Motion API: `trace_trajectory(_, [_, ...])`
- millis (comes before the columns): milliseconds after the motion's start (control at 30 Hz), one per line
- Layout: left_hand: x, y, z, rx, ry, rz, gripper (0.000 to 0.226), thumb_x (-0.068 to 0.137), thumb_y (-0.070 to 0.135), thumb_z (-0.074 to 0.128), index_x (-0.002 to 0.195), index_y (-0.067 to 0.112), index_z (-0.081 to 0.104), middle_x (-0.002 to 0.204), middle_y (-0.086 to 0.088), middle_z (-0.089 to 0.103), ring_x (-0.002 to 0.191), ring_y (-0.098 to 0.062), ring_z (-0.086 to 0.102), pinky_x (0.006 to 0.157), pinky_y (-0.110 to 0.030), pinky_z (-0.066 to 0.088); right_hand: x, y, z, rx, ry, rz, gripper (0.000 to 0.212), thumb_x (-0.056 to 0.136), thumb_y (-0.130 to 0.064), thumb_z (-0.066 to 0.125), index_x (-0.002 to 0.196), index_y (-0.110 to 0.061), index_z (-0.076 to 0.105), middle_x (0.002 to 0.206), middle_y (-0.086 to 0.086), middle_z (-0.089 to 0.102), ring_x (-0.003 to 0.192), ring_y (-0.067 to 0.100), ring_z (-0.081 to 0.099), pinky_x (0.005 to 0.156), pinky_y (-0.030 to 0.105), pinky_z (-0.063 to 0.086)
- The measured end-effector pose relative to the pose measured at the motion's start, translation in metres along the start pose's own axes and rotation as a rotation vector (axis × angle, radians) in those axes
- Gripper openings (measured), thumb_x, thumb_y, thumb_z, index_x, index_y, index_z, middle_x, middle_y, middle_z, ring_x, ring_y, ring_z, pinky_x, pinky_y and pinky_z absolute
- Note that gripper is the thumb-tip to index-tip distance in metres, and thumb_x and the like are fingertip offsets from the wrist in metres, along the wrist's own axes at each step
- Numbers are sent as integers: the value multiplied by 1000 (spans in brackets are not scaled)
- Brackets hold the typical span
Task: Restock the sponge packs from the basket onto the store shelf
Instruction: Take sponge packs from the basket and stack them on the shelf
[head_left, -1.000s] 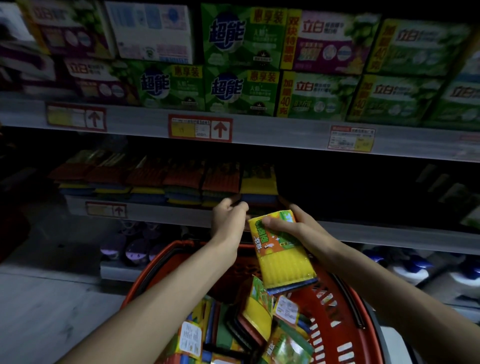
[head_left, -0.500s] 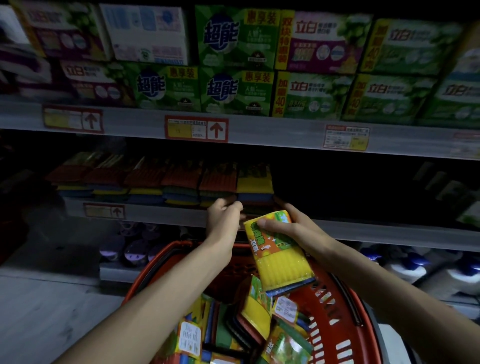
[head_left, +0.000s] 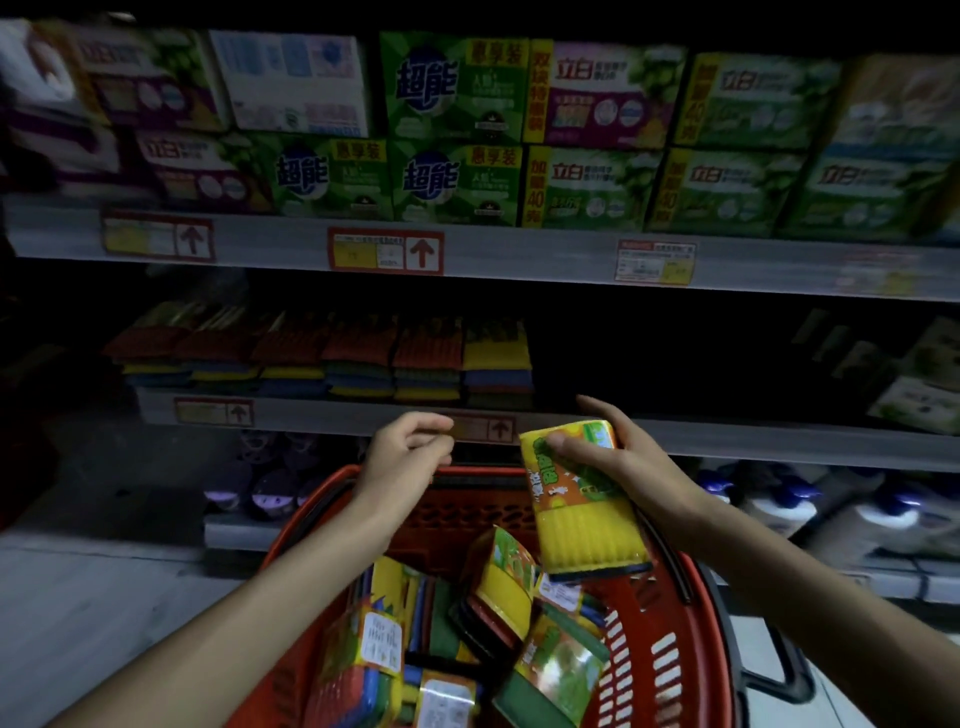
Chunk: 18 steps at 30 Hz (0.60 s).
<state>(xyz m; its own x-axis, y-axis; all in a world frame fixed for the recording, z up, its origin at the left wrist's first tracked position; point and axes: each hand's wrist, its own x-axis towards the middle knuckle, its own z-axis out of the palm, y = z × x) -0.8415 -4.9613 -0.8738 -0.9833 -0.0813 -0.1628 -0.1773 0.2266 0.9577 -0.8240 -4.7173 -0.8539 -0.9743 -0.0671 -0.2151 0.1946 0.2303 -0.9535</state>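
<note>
My right hand (head_left: 618, 462) grips a yellow sponge pack (head_left: 587, 512) by its top end, above the right side of the red basket (head_left: 670, 644). The pack hangs tilted, label facing me. My left hand (head_left: 405, 457) hovers empty over the basket's far rim, fingers loosely curled, just below the shelf edge (head_left: 322, 415). Several more sponge packs (head_left: 498, 587) lie jumbled in the basket. On the middle shelf a row of stacked sponge packs (head_left: 363, 358) ends at a yellow-topped stack (head_left: 496, 358); right of it the shelf is dark.
Green and purple soap boxes (head_left: 452, 182) fill the upper shelf above price tags (head_left: 384, 252). Bottles (head_left: 779, 504) stand on the low shelf at right, dark round items (head_left: 270, 493) at left. Pale packets (head_left: 924, 374) sit at the far right of the middle shelf.
My two hands have drawn apart: the left one moved left off the pack, the right one carried the pack slightly right and up. The view shifted a little.
</note>
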Motion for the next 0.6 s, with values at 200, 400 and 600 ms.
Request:
trace_trajectory(200, [-33,-48,-35,316,-42,151,23,95,12,66,96,34,68,91,0,72,82,-10,69,79,-30,52,-30,45,0,-20,-30,126,87,61,-58,92,135,-33,54,112,3,75,92,20,77,88,44,62])
trace_trajectory(400, [-70,-128,-61,996,-51,278,36,88,41,52,119,31,66,113,9,68,107,-20,66,87,-41,52,-46,97,-4,-165,-6,207,73,67,-53,88,129,-29,57,112,-1,71,96,13,72,85,33,60])
trace_trajectory(600, [-74,-161,-77,1277,-114,400,46,89,40,40,121,23,69,112,3,68,104,-26,66,99,-45,44,-50,137,-17,-196,134,169,72,63,-68,83,120,-30,63,102,-3,74,91,14,73,89,44,60])
